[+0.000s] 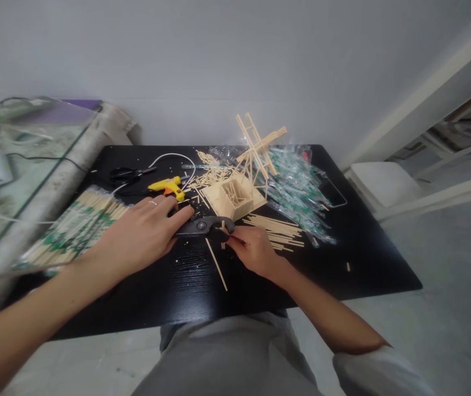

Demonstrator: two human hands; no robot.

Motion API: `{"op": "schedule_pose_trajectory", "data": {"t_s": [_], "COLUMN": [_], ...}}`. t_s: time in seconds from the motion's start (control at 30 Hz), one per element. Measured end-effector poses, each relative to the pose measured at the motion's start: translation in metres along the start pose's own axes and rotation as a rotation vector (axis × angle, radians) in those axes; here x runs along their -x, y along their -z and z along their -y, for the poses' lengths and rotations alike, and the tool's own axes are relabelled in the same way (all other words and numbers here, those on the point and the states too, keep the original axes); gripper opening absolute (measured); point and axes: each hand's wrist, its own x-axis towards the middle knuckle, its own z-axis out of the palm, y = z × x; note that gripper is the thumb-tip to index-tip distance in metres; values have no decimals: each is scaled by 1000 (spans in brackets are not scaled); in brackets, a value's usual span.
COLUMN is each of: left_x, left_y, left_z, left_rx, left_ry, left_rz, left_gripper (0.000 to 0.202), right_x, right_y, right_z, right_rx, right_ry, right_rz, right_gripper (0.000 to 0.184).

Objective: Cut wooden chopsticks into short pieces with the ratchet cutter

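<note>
The left hand (pixel 142 234) lies palm down on the black surface (pixel 363 264), its fingers (pixel 181 215) pressing on the handles of a black cutter (pixel 204 225) near the middle of the surface. The right hand (pixel 254 250) pinches a short wooden stick (pixel 223 234) upright at the cutter's head. Just behind stand a small stick box (pixel 231 199) and a yellow glue gun (pixel 168 187); a longer stick (pixel 216 264) lies between the hands.
</note>
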Motion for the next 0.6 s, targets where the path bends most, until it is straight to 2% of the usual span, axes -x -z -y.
{"op": "schedule_pose_trajectory", "data": {"t_s": [0.2,0.4,0.6], "left_x": [0,0,1], "left_y": [0,2,3], "left_z": [0,-2,-4], "left_rx": [-1,10,-6], "left_ry": [-9,46,67], "left_rz": [6,85,105], "left_gripper": [35,32,34], "right_x": [0,1,1], "right_y": [0,-1,-1], "right_z": [0,-2,-2], "right_rx": [-4,8,23], "right_ry": [-2,-12,-2], "right_rz": [2,2,4], "right_gripper": [25,26,24]}}
